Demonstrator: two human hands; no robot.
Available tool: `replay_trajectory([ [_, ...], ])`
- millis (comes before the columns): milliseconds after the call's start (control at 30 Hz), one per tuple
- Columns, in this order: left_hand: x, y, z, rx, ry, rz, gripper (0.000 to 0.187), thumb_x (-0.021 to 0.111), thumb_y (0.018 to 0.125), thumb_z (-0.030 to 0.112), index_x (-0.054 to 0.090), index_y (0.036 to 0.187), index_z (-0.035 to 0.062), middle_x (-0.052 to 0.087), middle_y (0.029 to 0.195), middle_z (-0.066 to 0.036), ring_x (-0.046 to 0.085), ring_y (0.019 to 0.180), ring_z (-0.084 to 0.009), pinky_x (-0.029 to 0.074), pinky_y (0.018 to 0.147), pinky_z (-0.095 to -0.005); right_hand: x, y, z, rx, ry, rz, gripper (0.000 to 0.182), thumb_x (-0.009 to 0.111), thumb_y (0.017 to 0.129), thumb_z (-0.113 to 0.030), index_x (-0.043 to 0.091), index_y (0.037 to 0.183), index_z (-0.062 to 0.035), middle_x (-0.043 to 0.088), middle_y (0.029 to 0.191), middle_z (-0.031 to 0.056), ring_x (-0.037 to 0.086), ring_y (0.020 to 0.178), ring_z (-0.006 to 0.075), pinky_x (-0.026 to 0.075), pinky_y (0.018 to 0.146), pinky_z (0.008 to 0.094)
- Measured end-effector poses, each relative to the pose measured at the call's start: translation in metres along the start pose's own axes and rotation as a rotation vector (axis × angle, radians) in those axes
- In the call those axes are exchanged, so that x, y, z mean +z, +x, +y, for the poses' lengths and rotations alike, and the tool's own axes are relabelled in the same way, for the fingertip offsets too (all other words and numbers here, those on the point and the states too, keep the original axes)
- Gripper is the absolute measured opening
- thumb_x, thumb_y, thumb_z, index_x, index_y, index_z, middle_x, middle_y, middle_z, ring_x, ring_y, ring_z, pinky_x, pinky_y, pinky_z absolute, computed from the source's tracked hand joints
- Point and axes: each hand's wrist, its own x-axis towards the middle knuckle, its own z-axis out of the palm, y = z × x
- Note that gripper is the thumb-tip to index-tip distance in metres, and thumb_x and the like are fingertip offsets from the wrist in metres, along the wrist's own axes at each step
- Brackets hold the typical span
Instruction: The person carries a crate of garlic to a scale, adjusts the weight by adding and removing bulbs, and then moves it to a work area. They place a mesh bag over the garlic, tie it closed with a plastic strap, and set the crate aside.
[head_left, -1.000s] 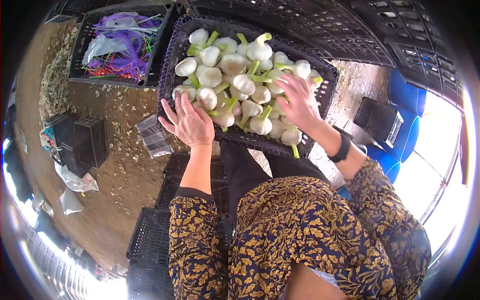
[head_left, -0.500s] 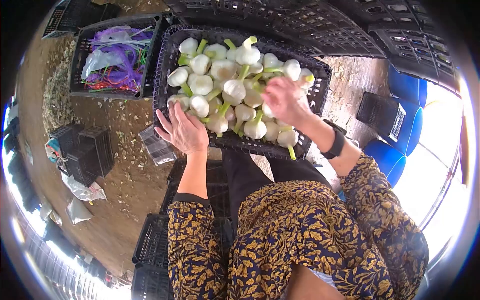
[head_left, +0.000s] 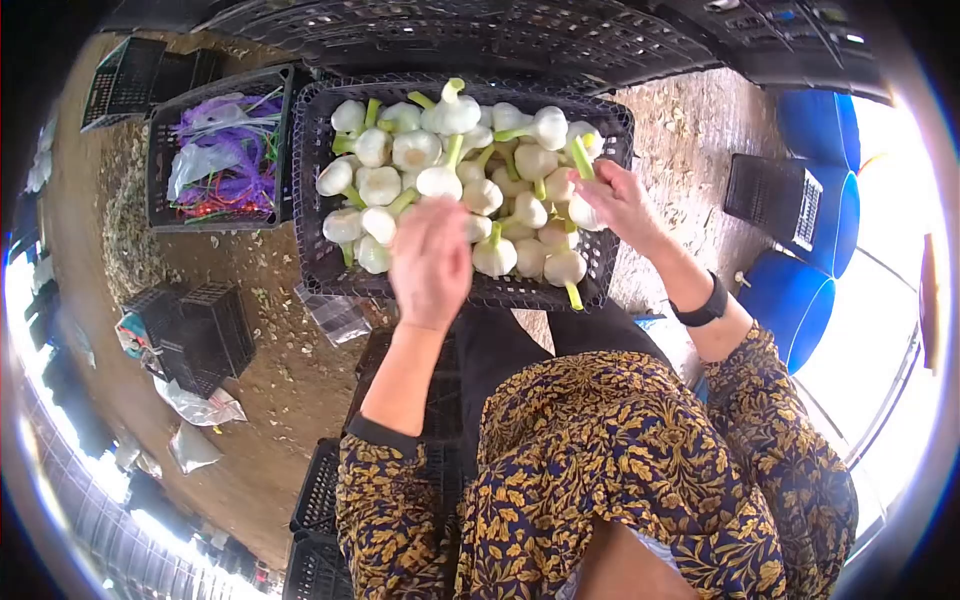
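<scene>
A black crate full of white garlic bulbs with green stems stands in front of me. Over the lower middle of the crate is my left hand, blurred, with its fingers bent down toward the bulbs; its fingertips are too smeared to read. At the crate's right side my right hand has thumb and fingers closed round a garlic bulb, whose green stem points up and left.
On the left stands a black crate with purple netting and plastic. Black crates and plastic bags lie on the littered floor. Stacked crates rise behind. Blue barrels and another crate are at the right.
My left hand has moved right from the crate's left edge to over the bulbs. My right hand has moved right, away from the middle bulbs, to the right side. The view has shifted slightly.
</scene>
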Motion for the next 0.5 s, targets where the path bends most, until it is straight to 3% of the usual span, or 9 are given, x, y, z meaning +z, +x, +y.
replay_trajectory([
  [33,0.015,0.009,0.008,0.079,-0.197,-0.087,0.044,0.056,0.078,0.015,0.05,0.121,0.0124,0.053,0.123,-0.014,0.057,0.101,-0.031,0.044,0.085,-0.0469,-0.003,-0.005,0.005,0.001,0.006,0.007,0.029,0.062,0.088,-0.025,0.051,0.073,-0.0027,0.04,0.06,-0.0048,0.037,0.055,0.0031,0.03,0.045,0.0238],
  [67,0.027,0.017,0.017,0.088,-0.194,-0.093,0.044,0.056,0.078,0.015,0.05,0.121,0.0124,0.053,0.123,-0.014,0.057,0.101,-0.031,0.044,0.085,-0.0469,-0.004,-0.012,0.009,0.026,0.074,0.026,0.028,0.062,0.088,-0.024,0.052,0.074,-0.0027,0.04,0.061,-0.0049,0.037,0.054,0.0029,0.03,0.044,0.0236],
  [133,0.048,0.033,0.031,-0.022,0.24,-0.195,0.033,0.056,0.079,0.014,0.056,0.112,0.0112,0.059,0.11,-0.013,0.063,0.086,-0.0277,0.051,0.069,-0.0413,-0.01,-0.03,0.007,0.048,0.095,0.065,0.025,0.063,0.087,-0.023,0.054,0.076,-0.0025,0.041,0.061,-0.0054,0.037,0.054,0.0021,0.03,0.043,0.0224],
  [167,0.054,0.044,0.03,-0.013,0.241,-0.197,0.033,0.056,0.079,0.014,0.056,0.112,0.0112,0.059,0.11,-0.013,0.063,0.086,-0.0277,0.051,0.069,-0.0413,-0.013,-0.036,0.005,0.049,0.098,0.073,0.025,0.063,0.087,-0.023,0.054,0.076,-0.0025,0.041,0.061,-0.0054,0.037,0.054,0.0021,0.03,0.043,0.0224],
  [267,0.061,0.073,0.026,-0.161,0.29,-0.562,0.031,0.057,0.083,0.02,0.056,0.112,0.0121,0.058,0.102,-0.012,0.063,0.086,-0.0326,0.05,0.069,-0.0462,-0.021,-0.054,0.013,0.086,0.133,0.093,0.022,0.065,0.086,-0.023,0.06,0.083,-0.0012,0.045,0.06,-0.005,0.04,0.054,0.0031,0.033,0.045,0.0221],
  [367,0.058,0.073,0.03,-0.176,0.332,-0.547,0.033,0.063,0.081,0.026,0.058,0.11,0.0115,0.057,0.106,-0.012,0.062,0.087,-0.0334,0.05,0.074,-0.0462,-0.019,-0.06,0.017,0.219,0.09,-0.013,0.018,0.063,0.086,-0.017,0.062,0.087,0.0005,0.049,0.065,-0.006,0.038,0.056,0.0009,0.028,0.048,0.02],
  [433,0.055,0.064,0.033,-0.159,0.271,-0.461,0.028,0.063,0.081,0.026,0.06,0.104,0.0107,0.058,0.102,-0.013,0.063,0.083,-0.0326,0.05,0.069,-0.0442,-0.015,-0.052,-0.001,0.203,-0.019,-0.054,0.02,0.064,0.086,-0.019,0.062,0.084,0.0005,0.05,0.064,-0.0043,0.041,0.057,0.0028,0.032,0.048,0.0221],
  [500,0.056,0.053,0.029,-0.149,0.205,-0.373,0.023,0.063,0.081,0.026,0.062,0.098,0.0099,0.059,0.097,-0.013,0.064,0.078,-0.0317,0.051,0.065,-0.0423,-0.007,-0.037,-0.012,0.033,-0.207,-0.012,0.027,0.066,0.081,-0.029,0.064,0.084,-0.0025,0.06,0.065,0.0112,0.059,0.059,0.024,0.045,0.055,0.0357],
])
